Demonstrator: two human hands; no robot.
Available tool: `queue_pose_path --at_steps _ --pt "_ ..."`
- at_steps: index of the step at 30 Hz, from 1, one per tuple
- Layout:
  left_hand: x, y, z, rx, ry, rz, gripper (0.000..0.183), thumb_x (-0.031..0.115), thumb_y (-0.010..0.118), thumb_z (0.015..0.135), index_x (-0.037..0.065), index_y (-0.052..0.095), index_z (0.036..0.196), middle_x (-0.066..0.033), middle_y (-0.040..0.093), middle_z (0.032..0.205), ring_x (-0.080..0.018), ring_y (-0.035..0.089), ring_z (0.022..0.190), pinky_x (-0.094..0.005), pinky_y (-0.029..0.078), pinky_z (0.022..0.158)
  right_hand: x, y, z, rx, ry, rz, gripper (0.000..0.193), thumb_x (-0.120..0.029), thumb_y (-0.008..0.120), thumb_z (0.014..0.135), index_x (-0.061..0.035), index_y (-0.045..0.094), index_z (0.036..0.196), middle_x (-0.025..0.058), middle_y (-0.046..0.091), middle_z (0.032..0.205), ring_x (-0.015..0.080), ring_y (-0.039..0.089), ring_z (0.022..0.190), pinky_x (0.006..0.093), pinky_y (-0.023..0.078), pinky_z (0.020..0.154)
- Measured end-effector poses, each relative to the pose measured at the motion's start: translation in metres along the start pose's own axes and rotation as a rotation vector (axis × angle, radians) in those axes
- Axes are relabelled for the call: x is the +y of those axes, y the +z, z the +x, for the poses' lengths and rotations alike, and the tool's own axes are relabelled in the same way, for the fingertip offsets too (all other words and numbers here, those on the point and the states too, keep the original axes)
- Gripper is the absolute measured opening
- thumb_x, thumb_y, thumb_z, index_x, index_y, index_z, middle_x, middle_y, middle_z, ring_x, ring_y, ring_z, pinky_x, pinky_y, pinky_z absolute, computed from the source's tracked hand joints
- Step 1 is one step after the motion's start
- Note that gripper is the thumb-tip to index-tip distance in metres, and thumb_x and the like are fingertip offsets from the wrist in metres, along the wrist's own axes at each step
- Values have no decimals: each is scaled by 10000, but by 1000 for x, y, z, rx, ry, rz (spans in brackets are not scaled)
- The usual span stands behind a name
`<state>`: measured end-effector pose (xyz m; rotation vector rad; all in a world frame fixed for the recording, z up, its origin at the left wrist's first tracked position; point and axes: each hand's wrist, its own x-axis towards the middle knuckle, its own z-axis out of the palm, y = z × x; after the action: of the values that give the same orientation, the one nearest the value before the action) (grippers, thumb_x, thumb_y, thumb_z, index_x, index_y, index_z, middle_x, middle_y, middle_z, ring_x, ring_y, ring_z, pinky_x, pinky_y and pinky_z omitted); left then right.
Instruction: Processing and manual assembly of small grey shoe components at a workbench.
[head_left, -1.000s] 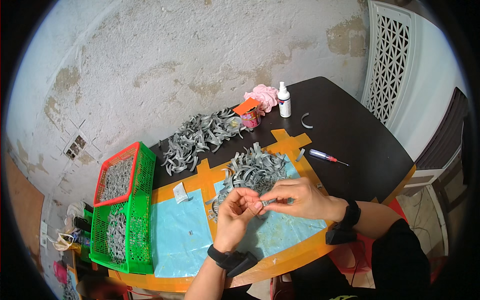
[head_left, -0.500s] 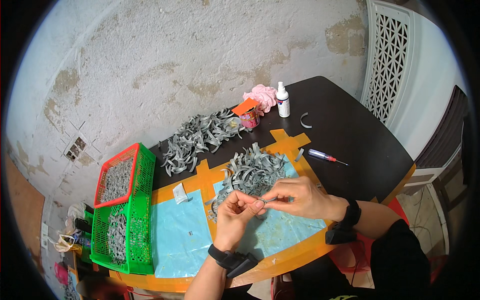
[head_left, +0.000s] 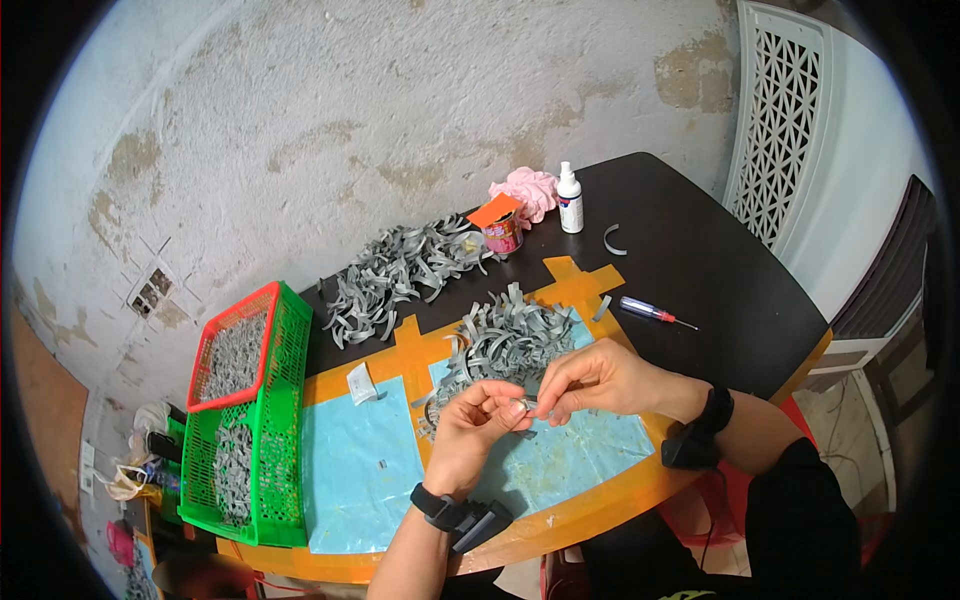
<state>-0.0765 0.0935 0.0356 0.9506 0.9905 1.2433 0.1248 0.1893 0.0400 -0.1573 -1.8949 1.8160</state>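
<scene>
My left hand (head_left: 472, 425) and my right hand (head_left: 597, 383) meet over the blue sheet (head_left: 570, 460) at the front of the table. Both are closed in a pinch on a small grey piece (head_left: 529, 405), which looks like one of the curved strips; the fingers cover most of it. Just beyond my hands rises a heap of grey curved strips (head_left: 510, 340). A second pile of such strips (head_left: 400, 270) lies farther back by the wall.
A green basket (head_left: 280, 430) and a red-rimmed basket (head_left: 273, 345) with grey pieces stand left. At the back are a tin (head_left: 503, 238), pink cloth (head_left: 527, 190) and white spray bottle (head_left: 570, 200). A screwdriver (head_left: 655, 312) and a single strip (head_left: 614, 241) lie right.
My right hand has shifted slightly up, its fingers closing nearer to my left fingertips around the small piece. My left hand stays almost in place.
</scene>
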Motion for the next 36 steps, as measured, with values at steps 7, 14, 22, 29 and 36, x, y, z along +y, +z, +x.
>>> queue_pose_path --at_steps 7,14,22,29,36 --pt "-1 2 -2 -43 9 75 118 28 620 879 12 609 996 -45 652 881 -112 625 799 -228 511 741 -1 -1 2 -93 76 -3 122 -28 676 826 -1 680 945 58 643 900 107 612 755 236 510 652" --pt "-3 2 -1 -34 -17 44 107 26 617 879 11 615 985 -61 660 888 -126 638 805 -245 524 752 -9 -1 0 -22 281 102 157 -70 643 866 25 641 992 84 661 891 122 628 743 250 535 666" --pt "-5 2 -2 -58 -33 26 106 28 606 882 21 606 988 -90 673 918 -158 662 852 -263 547 778 -8 -2 -3 3 324 220 168 -88 625 880 26 627 1002 86 666 893 138 646 763 260 535 708" --pt "-4 6 -2 -52 1 37 94 16 601 883 12 596 976 -86 666 904 -150 655 828 -260 543 762 -10 0 -1 59 360 255 172 -93 661 848 27 606 958 88 660 867 141 649 757 256 533 707" --pt "-6 8 -2 -42 33 33 84 18 604 883 10 597 967 -84 665 890 -145 652 810 -254 533 749 -9 1 -1 83 358 266 171 -99 665 843 21 596 944 80 651 853 135 643 745 251 531 702"
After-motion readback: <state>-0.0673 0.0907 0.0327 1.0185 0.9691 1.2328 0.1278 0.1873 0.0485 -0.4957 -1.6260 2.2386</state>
